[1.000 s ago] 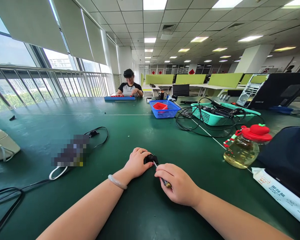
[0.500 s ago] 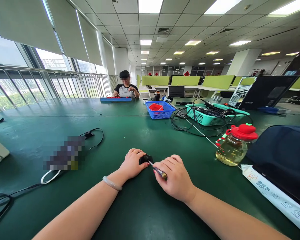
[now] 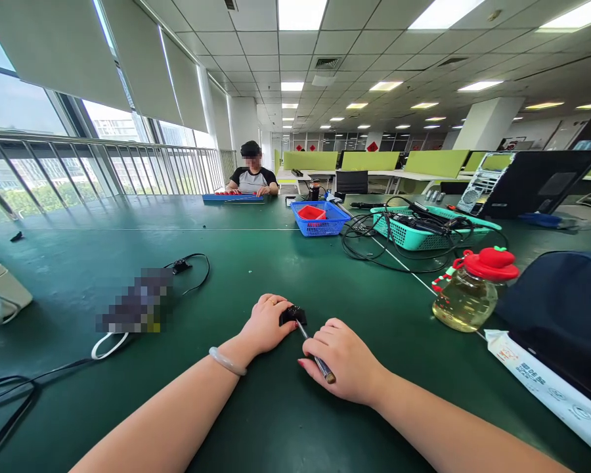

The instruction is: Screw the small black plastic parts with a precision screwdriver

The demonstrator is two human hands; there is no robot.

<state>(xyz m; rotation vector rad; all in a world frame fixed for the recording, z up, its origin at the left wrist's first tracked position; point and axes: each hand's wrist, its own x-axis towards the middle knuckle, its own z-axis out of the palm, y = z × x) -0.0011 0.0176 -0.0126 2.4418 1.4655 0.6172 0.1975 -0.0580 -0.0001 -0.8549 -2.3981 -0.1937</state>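
My left hand point(image 3: 268, 323) is closed on a small black block-like part point(image 3: 292, 316), holding it down on the green table point(image 3: 236, 263). Fingers cover its left side, and I cannot make out what kind of part it is. In my right hand point(image 3: 341, 362) is a screwdriver point(image 3: 317, 358), gripped between thumb and fingers. Its thin metal shaft slants up and left, and the tip meets the near face of the black part. The dark handle's end points toward me.
Rightward are a jar with a red lid point(image 3: 473, 295), a white printed box point(image 3: 546, 387), a dark blue bag point(image 3: 561, 295) and a teal basket point(image 3: 408, 236) of cables. A blue basket point(image 3: 320, 225) stands farther back. A cable point(image 3: 44, 368) lies left. Another person point(image 3: 251, 174) sits across.
My right hand has drawn back slightly toward me and lower, with more of the screwdriver shaft showing. The left hand keeps hold of the part. The view has shifted slightly left.
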